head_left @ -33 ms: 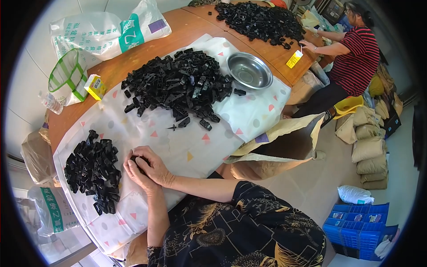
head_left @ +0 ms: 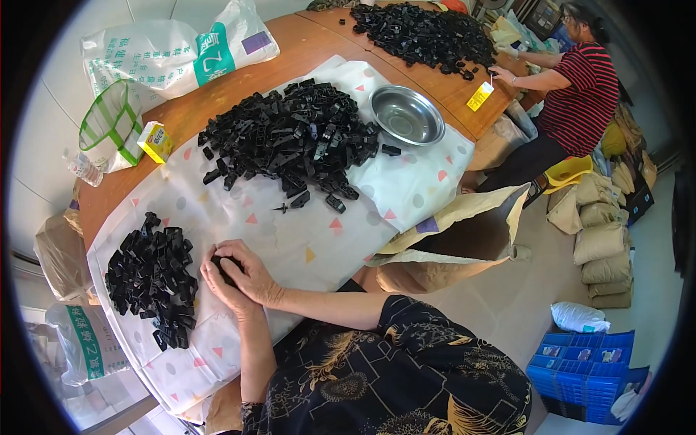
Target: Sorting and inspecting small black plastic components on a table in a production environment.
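Lying left, the small black pile [head_left: 151, 279] sits just beside a held dark piece [head_left: 231, 269].
Left hand [head_left: 224, 290], nearer that pile, and right hand [head_left: 254, 278] close their grip around it (long axis mostly hidden); beyond, a larger heap [head_left: 297, 138] lies on the patterned sheet [head_left: 283, 235] over the worktop [head_left: 304, 40], then metal bowl [head_left: 407, 117], open sack [head_left: 435, 276], floor [head_left: 500, 312], blue crates [head_left: 573, 384].
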### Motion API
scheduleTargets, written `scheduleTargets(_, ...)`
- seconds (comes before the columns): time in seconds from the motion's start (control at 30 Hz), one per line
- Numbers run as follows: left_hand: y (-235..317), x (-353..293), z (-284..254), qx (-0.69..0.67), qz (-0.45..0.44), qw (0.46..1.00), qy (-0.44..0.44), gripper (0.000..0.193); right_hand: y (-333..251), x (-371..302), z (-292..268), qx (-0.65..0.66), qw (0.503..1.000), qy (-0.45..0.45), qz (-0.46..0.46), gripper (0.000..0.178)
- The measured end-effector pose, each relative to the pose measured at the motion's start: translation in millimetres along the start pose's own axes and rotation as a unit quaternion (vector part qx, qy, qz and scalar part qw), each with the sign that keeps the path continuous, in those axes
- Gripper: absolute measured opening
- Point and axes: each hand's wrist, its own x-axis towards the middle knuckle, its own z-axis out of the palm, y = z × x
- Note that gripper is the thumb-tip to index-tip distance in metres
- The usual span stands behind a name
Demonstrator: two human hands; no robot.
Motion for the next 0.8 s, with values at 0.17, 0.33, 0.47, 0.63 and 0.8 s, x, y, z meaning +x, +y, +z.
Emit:
scheduleTargets(0.17, 28.9, -18.4, 39.7, 0.237, -0.174, 0.954, -0.064, 0.034, -4.0, 4.1, 10.8, -0.231, 0.959, 0.038, -0.162, 0.010)
scheduleTargets(0.33, 29.0, -20.0, 47.5, 0.164, -0.365, 0.913, -0.076, 0.029, -9.4, 3.8, 15.0, -0.281, 0.936, 0.004, -0.212, 0.011)
scheduleTargets(0.47, 32.1, -20.5, 48.0, 0.100, -0.497, 0.860, -0.067, 0.026, -9.1, -8.9, 30.3, -0.324, 0.910, -0.043, -0.256, 0.012)
scheduleTargets(0.63, 60.1, -38.3, 53.9, 0.021, -0.486, 0.873, -0.003, 0.022, 17.4, -24.1, 19.9, 0.016, 0.955, -0.168, -0.245, 0.051)
scheduleTargets(0.8, 56.7, -92.5, 99.0, 0.017, -0.241, 0.961, 0.133, 0.021, -20.3, -5.6, -44.5, -0.232, 0.915, -0.133, -0.302, 0.029)
